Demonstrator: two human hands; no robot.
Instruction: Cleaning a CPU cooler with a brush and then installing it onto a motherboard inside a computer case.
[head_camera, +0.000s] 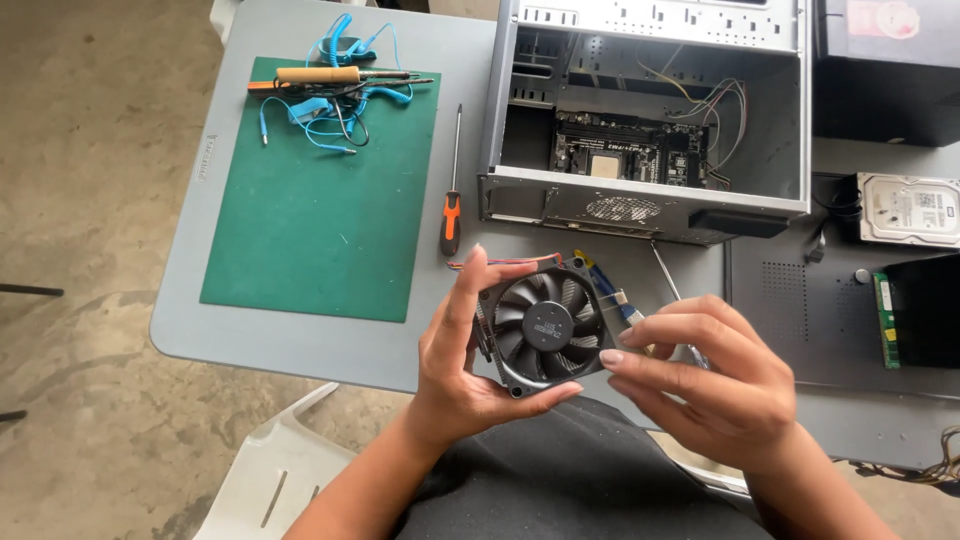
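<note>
While the left hand cradles the black CPU cooler fan above the near edge of the grey table, its fingers curl around the frame's left and lower edges, gripping it. The right hand rests its fingertips against the fan's right side, loosely curled, holding nothing else visible. Good handling here probably means gripping the frame only, keeping fingers off the blades and the trailing wires. An orange-handled screwdriver lies by the green mat, beside the open computer case.
</note>
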